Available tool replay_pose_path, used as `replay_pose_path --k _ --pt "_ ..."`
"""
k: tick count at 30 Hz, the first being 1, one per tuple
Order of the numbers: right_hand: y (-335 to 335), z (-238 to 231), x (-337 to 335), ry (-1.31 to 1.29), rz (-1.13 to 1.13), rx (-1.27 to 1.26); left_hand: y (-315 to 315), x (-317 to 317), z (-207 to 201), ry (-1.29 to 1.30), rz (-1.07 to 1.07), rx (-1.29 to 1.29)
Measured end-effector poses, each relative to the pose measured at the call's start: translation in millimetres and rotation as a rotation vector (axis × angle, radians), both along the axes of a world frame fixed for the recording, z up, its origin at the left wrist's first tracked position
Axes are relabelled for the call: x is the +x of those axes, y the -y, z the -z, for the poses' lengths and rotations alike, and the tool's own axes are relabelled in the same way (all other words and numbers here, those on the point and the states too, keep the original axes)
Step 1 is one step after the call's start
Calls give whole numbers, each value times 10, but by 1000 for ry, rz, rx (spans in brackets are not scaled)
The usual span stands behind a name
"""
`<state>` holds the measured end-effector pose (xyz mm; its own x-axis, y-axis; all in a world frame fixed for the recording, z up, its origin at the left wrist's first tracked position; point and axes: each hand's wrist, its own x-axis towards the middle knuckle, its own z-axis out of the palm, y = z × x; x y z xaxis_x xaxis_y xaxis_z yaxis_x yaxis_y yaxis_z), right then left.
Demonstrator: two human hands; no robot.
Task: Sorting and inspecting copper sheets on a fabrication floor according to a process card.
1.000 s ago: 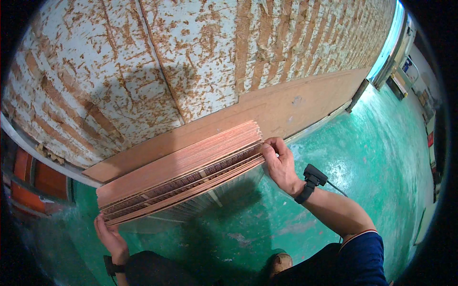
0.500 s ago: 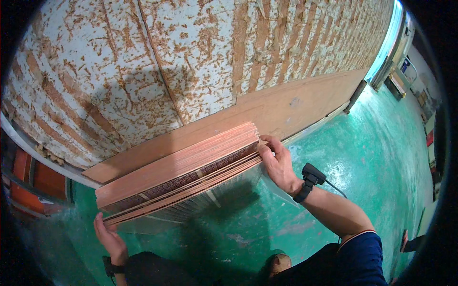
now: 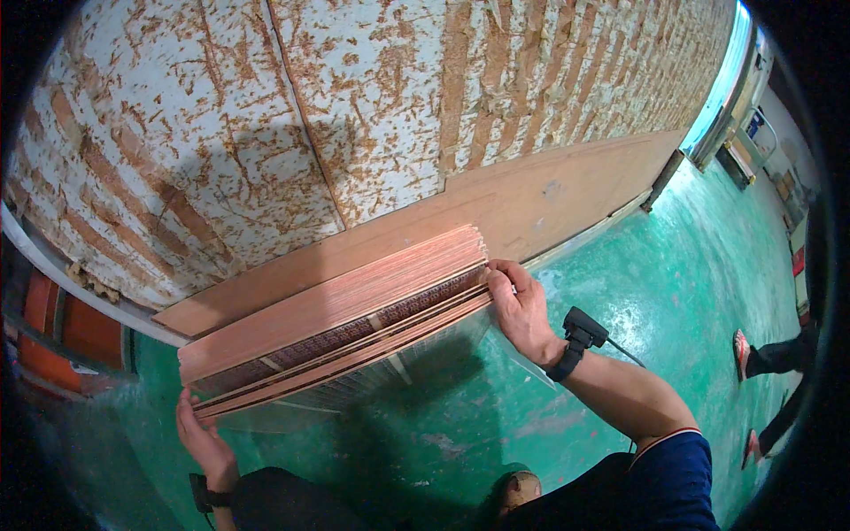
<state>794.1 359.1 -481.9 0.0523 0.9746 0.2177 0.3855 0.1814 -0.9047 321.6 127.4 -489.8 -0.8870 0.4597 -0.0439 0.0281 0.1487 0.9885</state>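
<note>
A stack of thin panels (image 3: pixel 354 296) with pinkish-orange edges stands on edge, leaning against the wall. A gap separates the nearest few panels (image 3: pixel 345 365) from the rest, and in it shows a dark brown patterned face (image 3: pixel 332 336). My right hand (image 3: pixel 521 310) grips the upper right corner of these near panels, thumb on the near side and fingers curled behind. My left hand (image 3: pixel 204 441) closes round their left end, its fingers partly hidden. How many panels each hand holds is unclear. The near face, glossy or clear-looking, slants down toward the floor.
Behind the stack rises a wall of white boards with brown glue marks (image 3: pixel 372 106), with a plain brown board strip (image 3: pixel 567 186) low down. The floor (image 3: pixel 611 354) is glossy green. Another person's legs (image 3: pixel 779 363) stand at the right. Reddish-brown panels (image 3: pixel 88 341) lie at the left.
Another person's legs and feet have come further into view at the right. My left hand has shifted slightly up along the panel ends. The gap in the stack looks much the same.
</note>
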Motion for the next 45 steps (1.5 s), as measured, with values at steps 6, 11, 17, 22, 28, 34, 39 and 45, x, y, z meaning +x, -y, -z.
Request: replay_pose_path --k 6,11,17,22,28,34,39,45 --pt "11 11 25 31 -21 80 -50 34 43 21 28 79" --pt "-39 43 60 35 -51 54 10 -23 58 -31 27 61" --pt "-68 57 31 -25 -71 70 60 -225 196 34 91 109" --pt "-58 45 26 -33 -67 22 -13 -63 69 18 130 97" --pt "-38 27 15 -48 -63 9 -18 -69 75 31 43 109" --pt "-20 -28 -22 -109 -78 -5 19 -46 93 15 -40 100" --pt "-30 10 38 -56 -81 -5 59 -51 130 -138 6 23" --pt "-40 0 108 -19 -85 23 99 -214 221 -15 36 66"
